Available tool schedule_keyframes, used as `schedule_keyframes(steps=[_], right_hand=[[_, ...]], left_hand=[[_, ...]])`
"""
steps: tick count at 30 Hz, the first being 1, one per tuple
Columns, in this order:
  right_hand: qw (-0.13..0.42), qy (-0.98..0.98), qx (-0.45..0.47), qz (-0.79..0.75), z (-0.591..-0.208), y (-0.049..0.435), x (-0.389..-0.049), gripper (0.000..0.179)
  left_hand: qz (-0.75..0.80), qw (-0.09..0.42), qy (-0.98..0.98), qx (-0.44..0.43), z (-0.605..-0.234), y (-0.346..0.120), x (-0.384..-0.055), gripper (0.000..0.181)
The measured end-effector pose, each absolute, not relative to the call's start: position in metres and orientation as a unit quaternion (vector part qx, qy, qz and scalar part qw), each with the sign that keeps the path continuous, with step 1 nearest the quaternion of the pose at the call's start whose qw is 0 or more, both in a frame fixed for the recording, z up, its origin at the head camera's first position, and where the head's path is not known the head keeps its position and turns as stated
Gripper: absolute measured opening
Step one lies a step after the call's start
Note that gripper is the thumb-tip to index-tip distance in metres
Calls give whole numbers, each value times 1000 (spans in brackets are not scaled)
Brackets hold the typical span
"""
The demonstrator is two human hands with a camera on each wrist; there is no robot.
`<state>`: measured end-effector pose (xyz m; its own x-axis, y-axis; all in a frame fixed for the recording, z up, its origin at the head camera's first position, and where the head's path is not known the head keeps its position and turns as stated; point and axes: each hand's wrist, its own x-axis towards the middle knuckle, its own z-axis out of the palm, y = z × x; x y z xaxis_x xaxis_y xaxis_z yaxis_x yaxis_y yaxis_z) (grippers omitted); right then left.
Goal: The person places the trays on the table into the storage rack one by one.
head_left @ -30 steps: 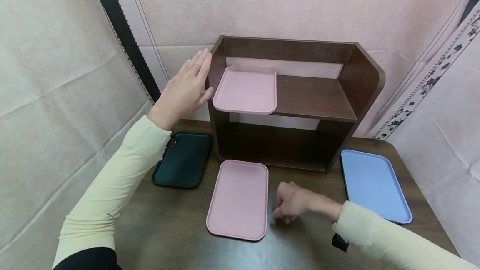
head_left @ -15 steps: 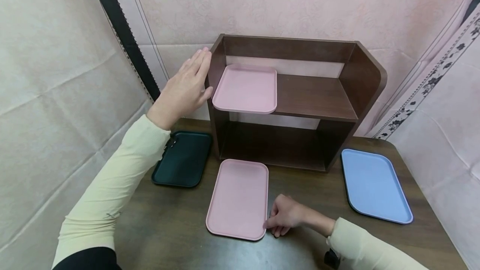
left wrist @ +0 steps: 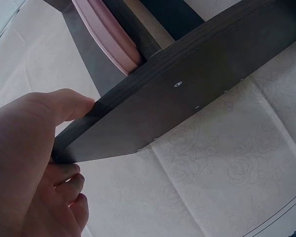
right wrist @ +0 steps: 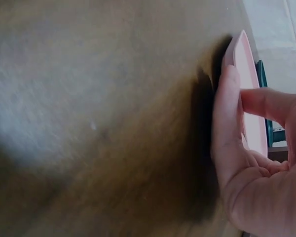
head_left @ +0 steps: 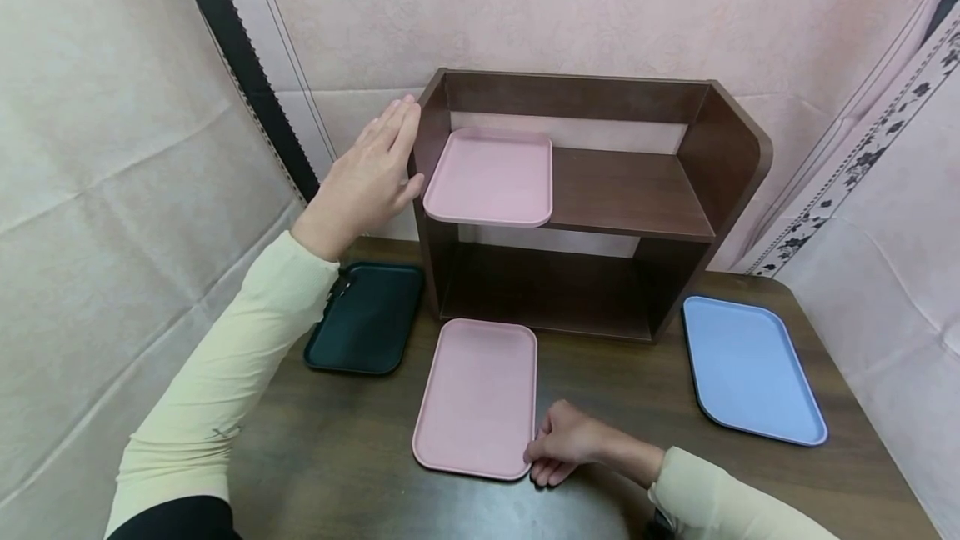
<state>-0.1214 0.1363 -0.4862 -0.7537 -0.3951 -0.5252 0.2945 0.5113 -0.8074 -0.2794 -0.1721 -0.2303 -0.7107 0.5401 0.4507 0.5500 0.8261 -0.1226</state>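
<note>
My left hand [head_left: 367, 173] is at the left side panel of a dark brown two-tier shelf [head_left: 630, 190]. In the left wrist view its thumb lies over the panel's edge and the fingers are on the other side, holding it. With thumb and fingers, my right hand [head_left: 562, 448] pinches the near right edge of a pink tray [head_left: 476, 398] in front of the shelf. The right wrist view has the thumb over that tray's rim [right wrist: 246, 64] and a finger along its outer side. Another pink tray [head_left: 491, 177] rests at the left of the upper tier, slightly overhanging its front.
A dark green tray [head_left: 367, 319] lies on the wooden table [head_left: 322, 457] left of the shelf. On the right is a blue tray [head_left: 753, 369], near the table's right edge. Pale patterned cloth [head_left: 562, 7] hangs behind and along both sides.
My right hand has moved left and nearer to me, from beside the lower pink tray onto its right edge, and now pinches it. The left hand and the trays stay in place.
</note>
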Motion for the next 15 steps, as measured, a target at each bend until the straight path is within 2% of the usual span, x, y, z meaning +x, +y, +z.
schedule_keyframes(steps=[6,15], right_hand=[[333,784,-27,-524,-487,139,-115,14],[278,801,-57,-527,-485,153,-110,15]], left_hand=[[-9,235,-927,-293,-230,-172,-279,80],[-9,233,-928,-291,-230,-173,-279,81]])
